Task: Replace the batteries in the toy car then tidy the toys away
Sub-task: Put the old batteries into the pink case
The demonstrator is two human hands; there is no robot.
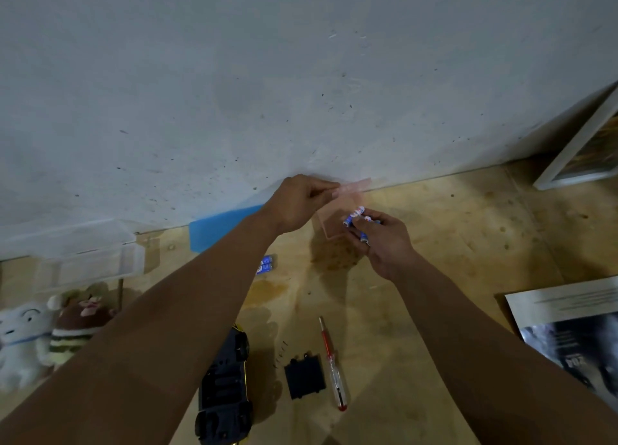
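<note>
The toy car (225, 387) lies upside down on the wooden floor near the bottom, its battery bay open. Its black battery cover (305, 376) rests just right of it, with a red-handled screwdriver (332, 364) beside that. Two blue batteries (266, 264) lie on the floor further up. My left hand (297, 202) pinches the top of a clear plastic bag (337, 210) held above the floor near the wall. My right hand (384, 240) grips several blue-and-white batteries (354, 215) at the bag's side.
Two plush toys (50, 331) sit at the left, below a clear plastic storage box (83, 254). A blue sheet (220, 225) leans at the wall base. A framed picture (588, 147) and a printed poster (575, 327) lie at the right. Small screws (281, 352) lie by the cover.
</note>
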